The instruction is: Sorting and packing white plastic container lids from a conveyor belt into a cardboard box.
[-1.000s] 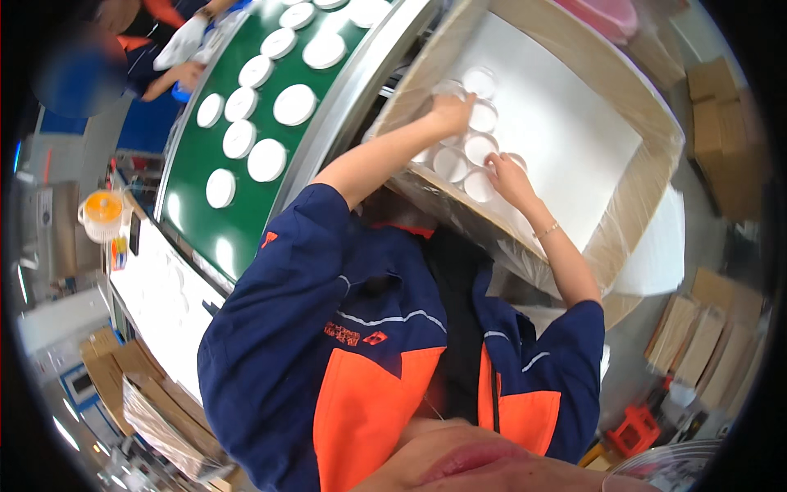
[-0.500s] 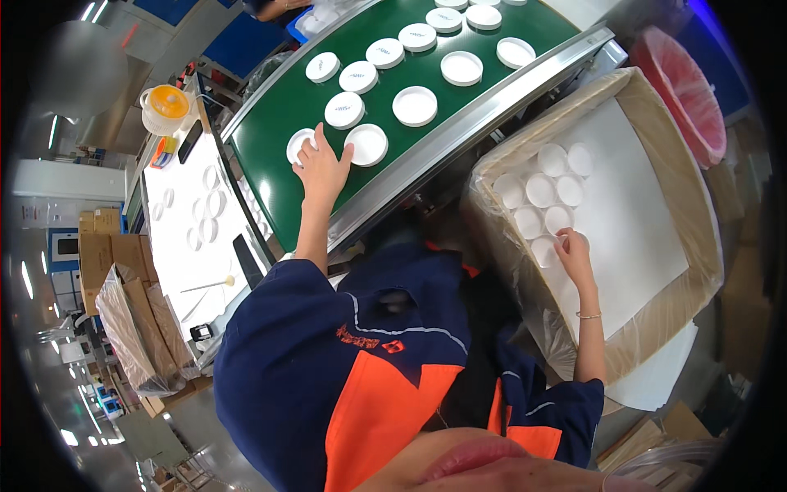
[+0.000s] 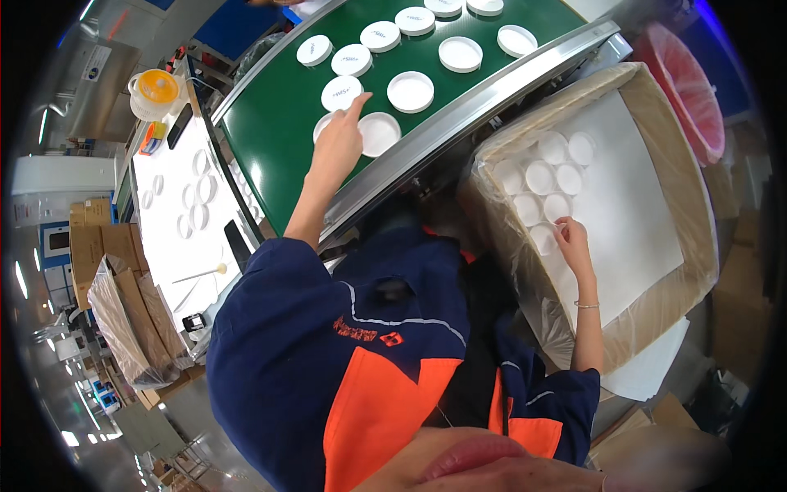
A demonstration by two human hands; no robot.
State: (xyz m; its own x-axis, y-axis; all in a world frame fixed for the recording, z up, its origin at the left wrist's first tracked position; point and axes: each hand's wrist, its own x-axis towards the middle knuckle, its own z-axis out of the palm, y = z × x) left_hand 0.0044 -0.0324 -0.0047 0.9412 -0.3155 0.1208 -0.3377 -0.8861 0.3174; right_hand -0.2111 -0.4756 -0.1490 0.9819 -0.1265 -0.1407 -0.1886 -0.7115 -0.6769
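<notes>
My left hand (image 3: 338,144) is over the green conveyor belt (image 3: 270,135), its index finger stretched out near a marked white round lid (image 3: 340,92). Under that hand, another white lid (image 3: 322,126) is partly covered. Just right of the hand lies a shallow white lid (image 3: 380,134), hollow side up. In the lined carton at the right, my right hand (image 3: 571,239) pinches the rim of a white lid (image 3: 542,239) at the near end of a cluster. Several similar lids (image 3: 540,177) lie beside it on the white sheet (image 3: 627,193).
A metal rail (image 3: 484,115) edges the belt, with the plastic-lined carton (image 3: 664,324) beside it. Beyond the carton stands a pink-lined bin (image 3: 680,90). On the left, a white table (image 3: 164,238) bears several lids, a phone (image 3: 179,125) and an orange-topped white container (image 3: 156,90).
My left hand has shifted right, its index finger now pointing across the marked lid. The two nearest belt lids have slid right. My right hand stays at the same lid.
</notes>
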